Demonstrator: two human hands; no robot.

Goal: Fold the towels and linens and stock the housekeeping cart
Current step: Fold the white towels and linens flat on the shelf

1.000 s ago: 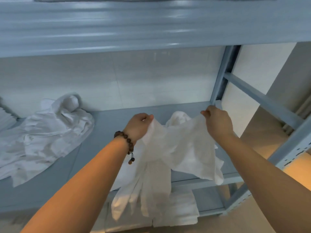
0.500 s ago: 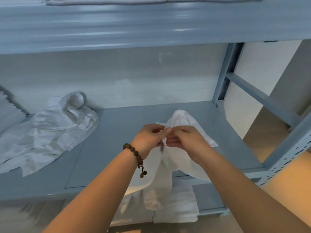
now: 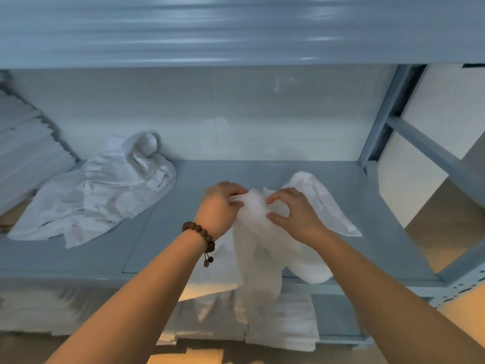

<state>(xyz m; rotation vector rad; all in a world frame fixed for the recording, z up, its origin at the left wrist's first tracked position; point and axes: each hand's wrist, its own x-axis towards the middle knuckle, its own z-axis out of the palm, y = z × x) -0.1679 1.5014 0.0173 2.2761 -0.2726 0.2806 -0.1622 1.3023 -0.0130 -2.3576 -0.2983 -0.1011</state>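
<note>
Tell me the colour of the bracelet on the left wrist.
The bracelet is dark brown, made of round beads; the head view shows it best.

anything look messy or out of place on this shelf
Yes. A white sheet lies crumpled in a heap on the left of the shelf, unfolded, beside a folded stack. The towel gripped by the left hand and right hand hangs bunched over the shelf's front edge.

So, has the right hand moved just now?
Yes. The right hand moved left, away from the shelf's upright post, toward the left hand; both pinch the towel.
</note>
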